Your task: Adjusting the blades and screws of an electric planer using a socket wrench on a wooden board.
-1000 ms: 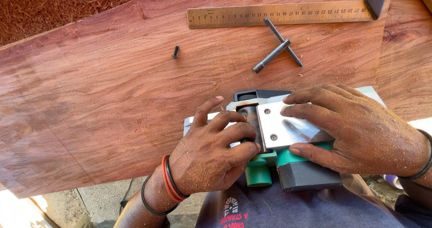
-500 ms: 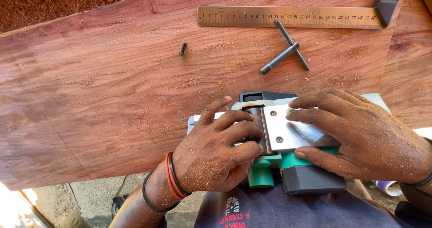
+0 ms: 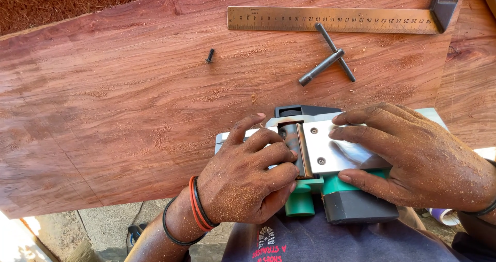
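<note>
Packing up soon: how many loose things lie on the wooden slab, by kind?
Steel try square with dark stock: 1
Dark metal T-shaped wrench: 1
Small black bolt: 1
Upturned green and grey electric planer: 1
Total: 4
</note>
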